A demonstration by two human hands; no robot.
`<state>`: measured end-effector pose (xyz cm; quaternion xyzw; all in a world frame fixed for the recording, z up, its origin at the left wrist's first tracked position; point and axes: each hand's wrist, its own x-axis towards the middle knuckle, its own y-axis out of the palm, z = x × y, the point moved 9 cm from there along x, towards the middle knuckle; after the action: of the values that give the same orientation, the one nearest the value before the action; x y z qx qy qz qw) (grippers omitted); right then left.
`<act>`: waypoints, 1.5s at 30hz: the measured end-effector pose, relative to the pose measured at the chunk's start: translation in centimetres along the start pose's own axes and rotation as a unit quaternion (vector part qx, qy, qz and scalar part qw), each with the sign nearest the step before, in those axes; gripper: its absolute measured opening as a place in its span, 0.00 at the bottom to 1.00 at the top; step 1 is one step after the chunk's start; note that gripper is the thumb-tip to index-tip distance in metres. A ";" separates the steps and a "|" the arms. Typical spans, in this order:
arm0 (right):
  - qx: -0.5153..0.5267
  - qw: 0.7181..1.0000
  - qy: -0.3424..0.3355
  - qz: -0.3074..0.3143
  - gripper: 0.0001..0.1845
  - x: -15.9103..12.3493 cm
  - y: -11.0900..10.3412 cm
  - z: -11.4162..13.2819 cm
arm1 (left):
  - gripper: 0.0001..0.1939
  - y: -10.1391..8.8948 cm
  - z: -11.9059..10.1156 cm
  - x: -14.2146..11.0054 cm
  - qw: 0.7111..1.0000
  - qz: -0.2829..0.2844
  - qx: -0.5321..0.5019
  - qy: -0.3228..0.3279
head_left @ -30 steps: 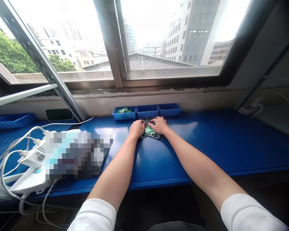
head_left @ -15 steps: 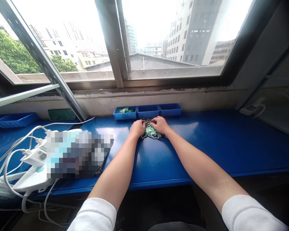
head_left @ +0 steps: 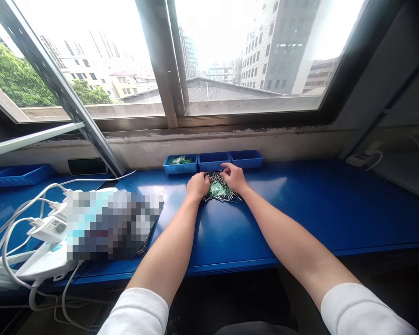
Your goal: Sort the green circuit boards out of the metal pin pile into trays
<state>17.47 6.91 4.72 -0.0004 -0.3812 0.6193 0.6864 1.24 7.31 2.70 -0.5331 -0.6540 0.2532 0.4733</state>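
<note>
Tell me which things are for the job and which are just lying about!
Probably for the job:
Thin metal pieces, between the left hand and right hand
Green packaging, on that pile
Three blue trays, in a row behind

Probably just lying about:
White power strip with chargers
White cables
Dark flat thing by the wall, maybe a phone

Workshop; blue workbench [head_left: 310,200]; bins [head_left: 214,166]; heaped metal parts [head_left: 215,177]

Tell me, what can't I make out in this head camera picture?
All in the head view:
Left hand: anything pinched is hidden by the hand itself.
Metal pieces: too small to identify.
Rightmost blue bin: contents too dark and small.
Pixelated items: blurred out.
Far-left blue trays: cut off by the left edge.
</note>
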 end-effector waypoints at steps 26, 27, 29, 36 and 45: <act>0.076 0.996 -0.023 -0.034 0.15 -0.2 -0.4 1.4 | 0.12 -1.5 -3.3 -0.7 0.982 -0.047 -0.141 0.116; 0.077 0.996 -0.024 -0.032 0.15 -0.3 -0.4 1.4 | 0.12 -1.5 -3.1 -0.6 0.983 -0.046 -0.141 0.109; 0.079 0.996 -0.023 -0.027 0.15 -0.3 -0.4 1.5 | 0.10 -1.3 -3.0 -0.6 0.985 -0.038 -0.129 0.108; 0.088 0.996 -0.001 -0.029 0.15 -0.2 -0.6 0.8 | 0.12 -1.1 -2.9 -0.6 0.988 -0.032 -0.100 0.112; -0.082 0.993 0.036 -0.076 0.19 0.4 -1.8 -1.1 | 0.19 -0.6 0.8 0.3 0.999 -0.029 -0.033 -0.029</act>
<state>19.54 7.35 4.93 -0.0499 -0.4050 0.5318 0.7421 0.22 7.52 2.95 -0.5216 -0.6908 0.2328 0.4432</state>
